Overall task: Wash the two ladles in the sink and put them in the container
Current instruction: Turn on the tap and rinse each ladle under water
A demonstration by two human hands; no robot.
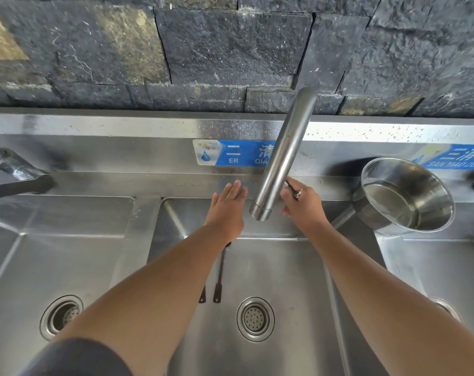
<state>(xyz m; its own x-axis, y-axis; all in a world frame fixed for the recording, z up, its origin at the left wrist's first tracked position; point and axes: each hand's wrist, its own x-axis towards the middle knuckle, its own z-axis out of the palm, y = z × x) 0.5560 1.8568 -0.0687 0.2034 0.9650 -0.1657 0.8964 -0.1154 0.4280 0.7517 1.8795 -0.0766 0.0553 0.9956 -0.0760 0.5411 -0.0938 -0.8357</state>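
Observation:
Two dark ladle handles lie in the middle sink basin; one handle shows most of its length, and only the end of the other peeks out under my left forearm. Their bowls are hidden by my arm. My left hand is stretched out flat, fingers apart, over the back of the basin, holding nothing. My right hand is curled behind the steel faucet spout, its fingers on the tap handle. No water runs. The round steel container stands on the ledge to the right, tilted toward me.
A left basin with a drain and its own tap lies to the left. A right basin sits below the container. The middle drain is near the ladle handles. A dark stone wall rises behind the steel backsplash.

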